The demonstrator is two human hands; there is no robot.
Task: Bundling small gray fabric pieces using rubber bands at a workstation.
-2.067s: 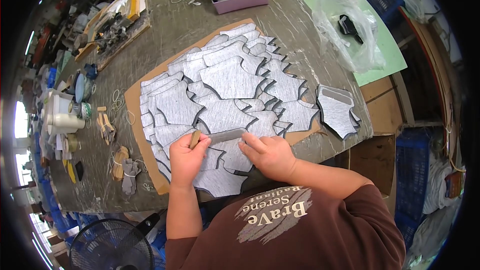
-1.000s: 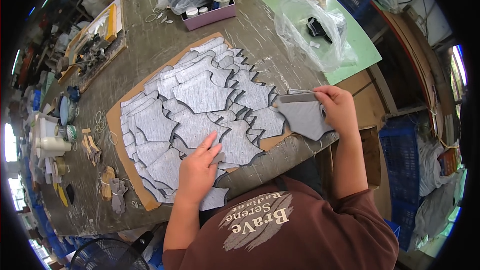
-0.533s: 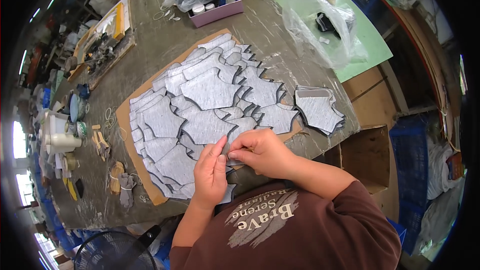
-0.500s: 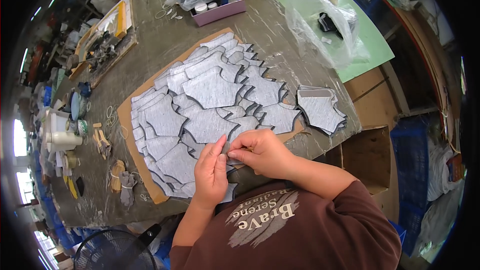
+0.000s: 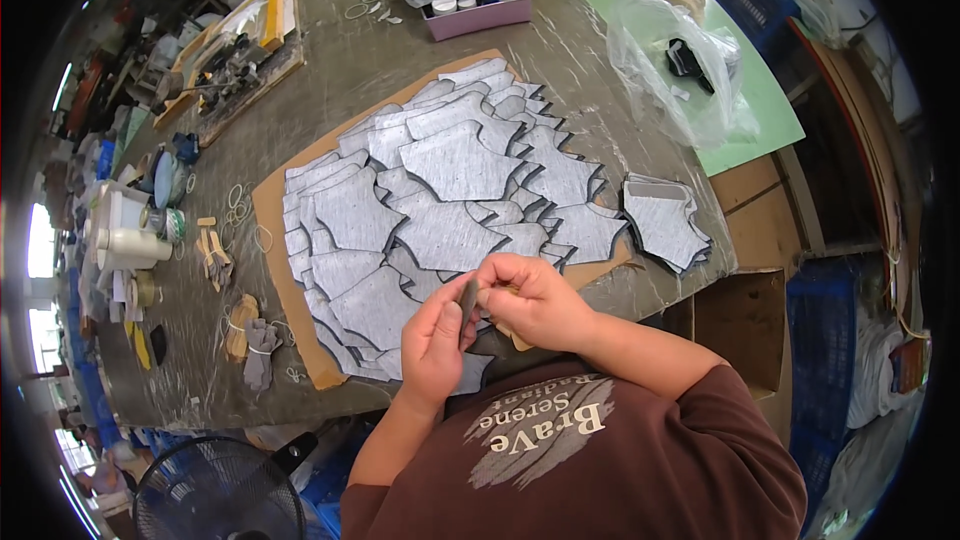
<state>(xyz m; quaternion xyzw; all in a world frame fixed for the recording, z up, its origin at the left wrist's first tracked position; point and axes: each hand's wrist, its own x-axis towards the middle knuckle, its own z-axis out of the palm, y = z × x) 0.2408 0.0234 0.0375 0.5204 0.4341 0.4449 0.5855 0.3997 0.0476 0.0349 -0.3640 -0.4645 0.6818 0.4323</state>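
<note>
Close to my body, over the near edge of the spread of pieces, my left hand (image 5: pixel 437 340) holds a small, thin dark grey piece (image 5: pixel 468 298) between thumb and fingers. My right hand (image 5: pixel 535 305) meets it there, its thumb and forefinger pinched at the edge of that piece. Something tan shows beside the right fingers; whether they hold it I cannot make out. Beyond both hands, overlapping grey fabric-like cut pieces (image 5: pixel 455 165) with dark edges lie in rows on a brown cardboard sheet (image 5: pixel 268 215).
A separate stack of grey pieces (image 5: pixel 662 225) sits at the right table edge. Tied bundles (image 5: pixel 262 352) and loose rubber bands lie left. A pink box (image 5: pixel 480 18) with jars stands at the back, a clear plastic bag (image 5: pixel 650 70) back right. A black fan (image 5: pixel 215 495) is lower left.
The table and its things have shifted slightly rightward in view. The dark grey piece now stands out more between my hands, turned edge-on, and tan shows beside my right fingers.
</note>
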